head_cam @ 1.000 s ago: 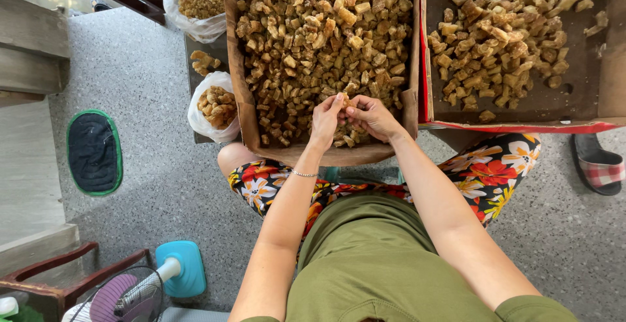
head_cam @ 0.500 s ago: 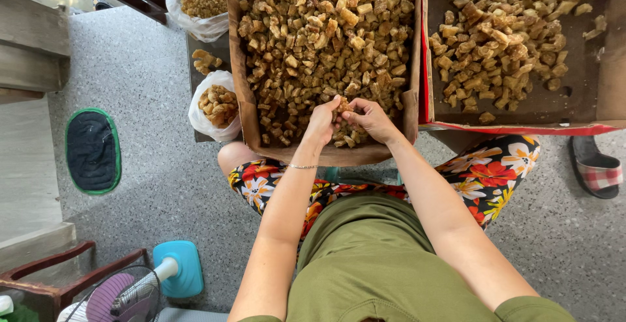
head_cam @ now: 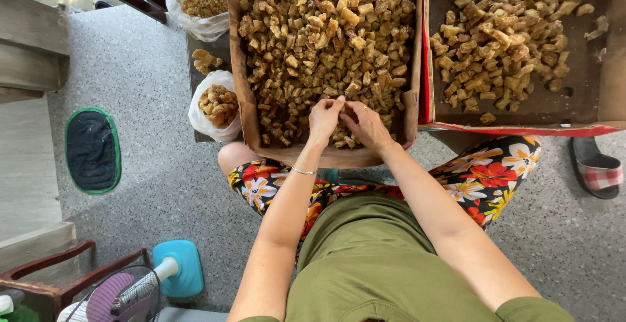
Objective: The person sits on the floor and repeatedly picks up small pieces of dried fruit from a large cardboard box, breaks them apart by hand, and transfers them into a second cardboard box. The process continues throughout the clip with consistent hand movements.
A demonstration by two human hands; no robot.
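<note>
Down by the floor stands a small fan (head_cam: 124,292) on a blue base. The person sits with both hands together over the near edge of a cardboard box (head_cam: 238,67) heaped with brown dried pieces (head_cam: 326,28). The left hand (head_cam: 324,118) and right hand (head_cam: 366,125) touch, fingers curled among the pieces; whether either grip pinches one I cannot tell. Beyond, to the right, a second box (head_cam: 587,110) holds a thinner scatter; to the left sit two plastic bags (head_cam: 212,103).
</note>
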